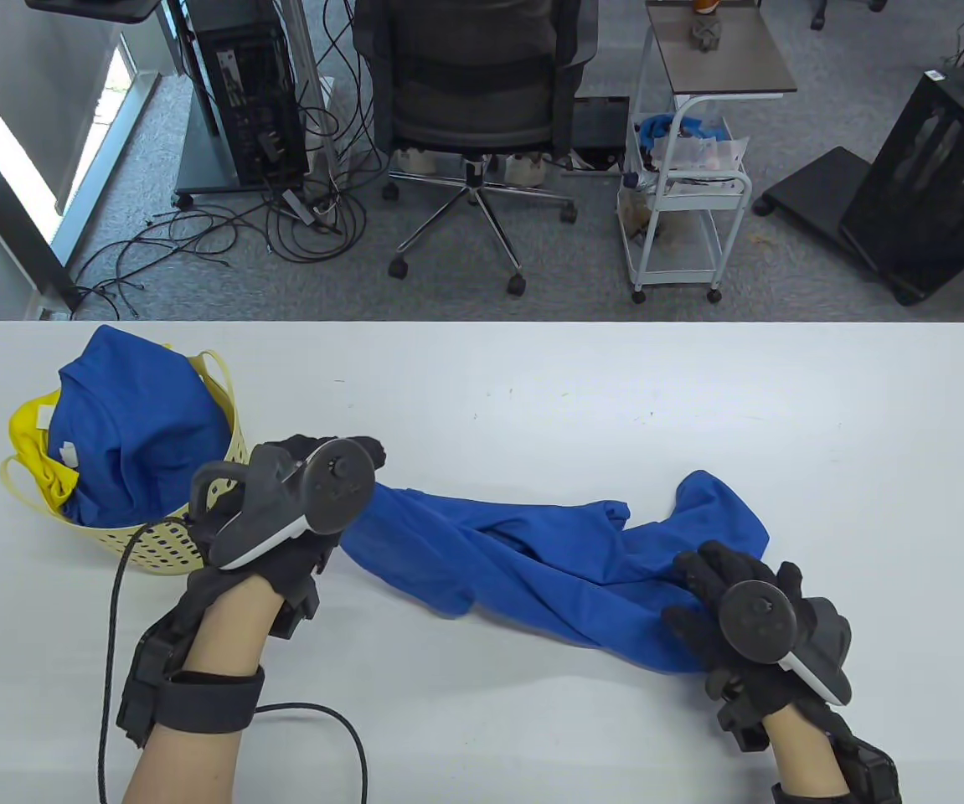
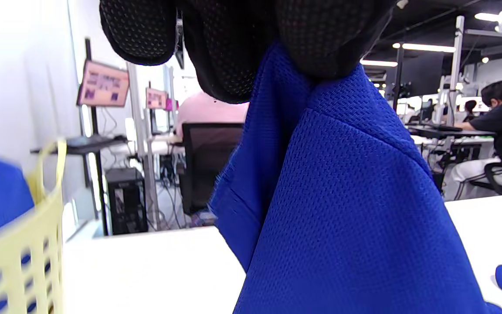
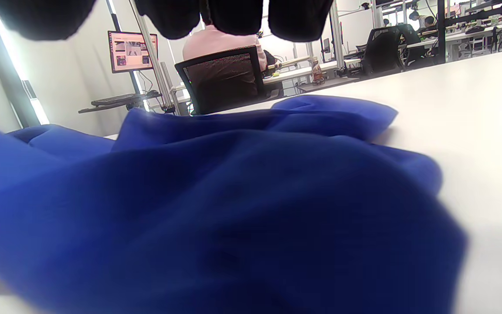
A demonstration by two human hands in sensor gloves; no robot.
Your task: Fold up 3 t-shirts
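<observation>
Your left hand (image 1: 314, 494) sits under its tracker in the table view, so you cannot see its fingertips on the blue t-shirt (image 1: 532, 569) there. Your right hand (image 1: 741, 611) covers the shirt's end near the table's front right corner; whether its fingers curl into the cloth cannot be told. In the right wrist view the shirt is blurred. The yellow garment (image 1: 33, 456) lies mostly buried in the basket (image 1: 159, 544).
</observation>
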